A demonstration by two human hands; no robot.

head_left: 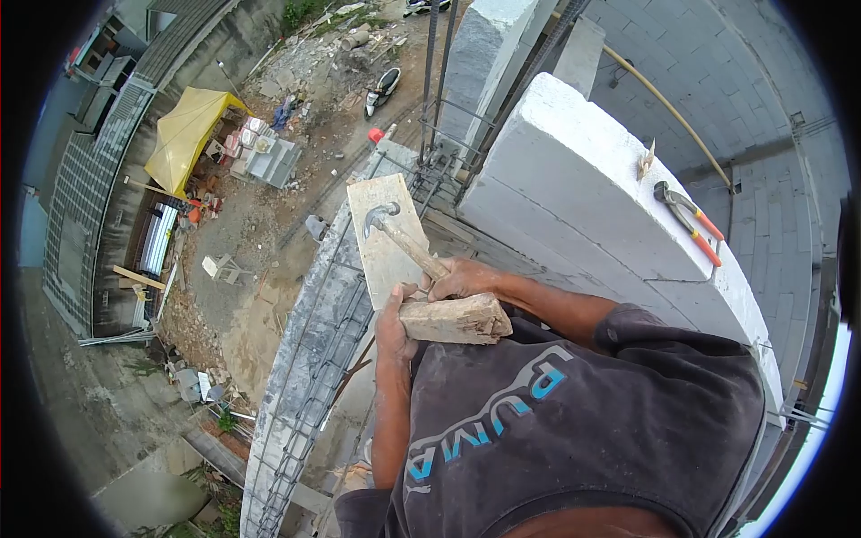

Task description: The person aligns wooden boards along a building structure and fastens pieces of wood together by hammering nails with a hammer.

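From my remote seat I see the right hand [462,280] clamped round the lower handle of a claw hammer [414,250], whose head lies over the upper part of a pale board [377,269]. The left hand [392,327] sits by the board's lower end, against the left end of a rough timber block [457,320]; fingers overlap there, so I can't fairly tell what it grips. The block lies just in front of the dark shirt [574,421], leaving little room on that side. Left of the board runs a rebar cage [309,394], and beyond its outer edge I see open space down to the ground [238,309]. On my right, pincers [695,224] lie on the block wall [592,134], handles reaching its far top edge.
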